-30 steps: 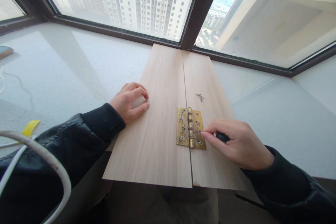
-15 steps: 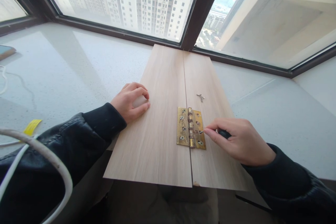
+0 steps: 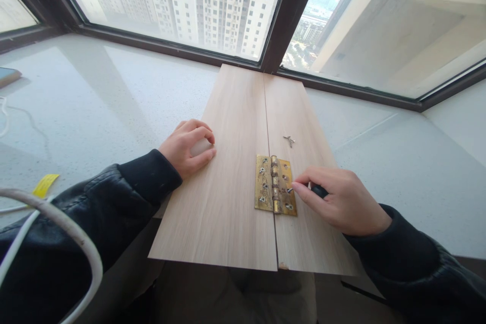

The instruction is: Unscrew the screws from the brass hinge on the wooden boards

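Note:
A brass hinge [image 3: 275, 185] lies flat across the seam between two pale wooden boards. Several screws sit in its left leaf. On the right leaf, a screw [image 3: 289, 190] pokes up at a tilt from a hole, and another sits in the lowest hole. My right hand [image 3: 337, 197] is closed around a screwdriver [image 3: 319, 191]; its black handle shows in the palm, while the fingers hide the shaft. Thumb and forefinger are right by the tilted screw. My left hand [image 3: 190, 149] rests on the left board [image 3: 216, 223], fingers curled but apart, holding nothing.
Loose screws [image 3: 289, 140] lie on the right board [image 3: 315, 248] beyond the hinge. A white cable [image 3: 85, 235] loops at the lower left, near a yellow tag [image 3: 45, 185]. A phone-like object [image 3: 9, 77] lies at the far left. Window frames [image 3: 170, 46] border the white sill.
My right hand has shifted slightly left and up, and the screwdriver handle moved with it. The left hand, boards and hinge look the same.

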The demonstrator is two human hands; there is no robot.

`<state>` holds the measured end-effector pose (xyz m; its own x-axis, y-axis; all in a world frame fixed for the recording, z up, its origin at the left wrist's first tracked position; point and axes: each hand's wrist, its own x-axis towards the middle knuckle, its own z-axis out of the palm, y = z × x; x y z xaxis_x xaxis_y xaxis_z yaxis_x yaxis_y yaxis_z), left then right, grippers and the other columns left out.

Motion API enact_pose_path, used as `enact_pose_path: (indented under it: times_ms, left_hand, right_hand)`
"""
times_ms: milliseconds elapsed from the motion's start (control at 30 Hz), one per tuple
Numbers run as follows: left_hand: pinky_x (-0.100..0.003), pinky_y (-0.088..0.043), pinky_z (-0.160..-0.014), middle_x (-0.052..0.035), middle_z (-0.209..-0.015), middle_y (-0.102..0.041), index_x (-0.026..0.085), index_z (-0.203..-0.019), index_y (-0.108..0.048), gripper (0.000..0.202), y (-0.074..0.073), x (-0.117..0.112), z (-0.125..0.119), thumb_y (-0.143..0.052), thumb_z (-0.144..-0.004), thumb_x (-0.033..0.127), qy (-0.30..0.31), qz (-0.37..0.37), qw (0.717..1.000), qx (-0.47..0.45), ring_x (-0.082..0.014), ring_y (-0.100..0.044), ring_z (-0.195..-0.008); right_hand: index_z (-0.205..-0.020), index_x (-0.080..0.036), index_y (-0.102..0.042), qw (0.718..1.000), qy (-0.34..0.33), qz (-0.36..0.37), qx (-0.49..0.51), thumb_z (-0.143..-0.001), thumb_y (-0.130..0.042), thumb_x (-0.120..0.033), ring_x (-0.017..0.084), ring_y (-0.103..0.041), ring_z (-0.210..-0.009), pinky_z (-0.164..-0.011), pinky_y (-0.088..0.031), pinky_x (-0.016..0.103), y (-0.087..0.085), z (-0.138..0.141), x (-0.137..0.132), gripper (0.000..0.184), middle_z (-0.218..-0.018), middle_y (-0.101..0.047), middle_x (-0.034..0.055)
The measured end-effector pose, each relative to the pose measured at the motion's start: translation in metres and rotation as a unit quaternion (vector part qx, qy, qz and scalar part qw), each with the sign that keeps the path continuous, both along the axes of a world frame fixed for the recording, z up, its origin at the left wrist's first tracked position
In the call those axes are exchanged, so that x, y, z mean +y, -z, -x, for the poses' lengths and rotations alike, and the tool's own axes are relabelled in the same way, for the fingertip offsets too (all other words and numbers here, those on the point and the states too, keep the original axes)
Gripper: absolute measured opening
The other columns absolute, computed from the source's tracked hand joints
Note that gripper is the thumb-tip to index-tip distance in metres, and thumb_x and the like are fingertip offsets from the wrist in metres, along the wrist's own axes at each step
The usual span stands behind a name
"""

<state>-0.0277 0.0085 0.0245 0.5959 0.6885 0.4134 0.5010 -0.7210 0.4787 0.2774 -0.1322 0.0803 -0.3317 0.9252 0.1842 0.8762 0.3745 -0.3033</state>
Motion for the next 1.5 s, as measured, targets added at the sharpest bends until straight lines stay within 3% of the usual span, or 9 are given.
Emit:
enact_pose_path:
  times_ms: [300, 467, 667, 900, 1067, 1300, 1500]
  left_hand:
    - [-0.048, -0.046, -0.099, -0.009, -0.11, -0.063, 0.019, -0.092, -0.063, 0.016, -0.002, -0.001, 0.0, -0.058, -0.087, 0.033, -0.002, 0.004, 1.0, 0.001, -0.0255, -0.058, -0.104]
    - [-0.049, -0.046, -0.099, -0.0093, -0.11, -0.063, 0.019, -0.092, -0.063, 0.017, -0.001, 0.0, 0.0, -0.058, -0.087, 0.034, -0.003, 0.003, 1.0, 0.001, -0.0258, -0.058, -0.104]
    - [-0.048, -0.046, -0.1, -0.0084, -0.11, -0.063, 0.02, -0.092, -0.062, 0.015, 0.0, 0.0, 0.0, -0.058, -0.087, 0.034, -0.004, 0.001, 1.0, -0.003, -0.0246, -0.058, -0.105]
    - [-0.049, -0.046, -0.1, -0.0102, -0.11, -0.063, 0.018, -0.092, -0.063, 0.018, -0.001, -0.001, 0.0, -0.058, -0.087, 0.034, -0.001, 0.003, 1.0, -0.004, -0.0259, -0.058, -0.105]
    - [-0.047, -0.046, -0.099, -0.0086, -0.11, -0.062, 0.019, -0.092, -0.062, 0.014, -0.001, -0.003, -0.002, -0.058, -0.087, 0.032, -0.011, 0.006, 1.0, -0.008, -0.0244, -0.057, -0.105]
    - [-0.047, -0.046, -0.099, -0.0082, -0.109, -0.062, 0.02, -0.091, -0.061, 0.012, -0.001, -0.004, -0.002, -0.057, -0.088, 0.031, -0.013, 0.008, 1.0, -0.015, -0.0246, -0.057, -0.106]
    - [-0.048, -0.046, -0.098, -0.0095, -0.11, -0.061, 0.019, -0.091, -0.062, 0.014, 0.0, -0.004, -0.003, -0.057, -0.087, 0.031, -0.012, 0.014, 1.0, -0.015, -0.0255, -0.056, -0.105]
  right_hand:
    - [-0.077, -0.019, -0.065, 0.999, 0.011, 0.02, -0.027, -0.097, -0.055, -0.035, 0.017, -0.061, -0.063, -0.059, -0.045, 0.031, -0.002, 0.0, 0.004, 0.027, -0.073, -0.068, 0.0023]
    - [-0.083, -0.018, -0.065, 0.997, -0.044, 0.041, -0.051, -0.096, -0.049, -0.026, 0.017, -0.062, -0.066, -0.058, -0.048, 0.03, -0.012, 0.003, 0.003, 0.022, -0.078, -0.068, 0.0043]
    - [-0.093, -0.018, -0.068, 0.997, -0.076, 0.025, -0.003, -0.089, -0.05, -0.015, 0.018, -0.067, -0.076, -0.065, -0.053, 0.029, -0.017, 0.001, 0.001, 0.019, -0.089, -0.071, 0.0052]
    - [-0.087, -0.02, -0.068, 0.999, 0.004, -0.03, 0.027, -0.09, -0.056, -0.024, 0.015, -0.061, -0.061, -0.057, -0.05, 0.029, -0.022, -0.009, 0.009, 0.013, -0.078, -0.069, 0.003]
    - [-0.08, -0.021, -0.068, 0.992, 0.106, -0.052, 0.036, -0.084, -0.061, -0.029, 0.015, -0.056, -0.051, -0.052, -0.047, 0.03, -0.009, -0.024, 0.032, 0.011, -0.062, -0.064, -0.0009]
    - [-0.08, -0.021, -0.072, 0.991, 0.114, -0.065, 0.033, -0.082, -0.062, -0.03, 0.015, -0.054, -0.051, -0.054, -0.045, 0.032, -0.001, -0.029, 0.059, 0.014, -0.061, -0.064, -0.0006]
    - [-0.082, -0.022, -0.076, 0.992, 0.108, -0.047, 0.055, -0.081, -0.061, -0.026, 0.019, -0.065, -0.066, -0.064, -0.051, 0.035, -0.005, -0.03, 0.074, 0.016, -0.08, -0.075, 0.0026]
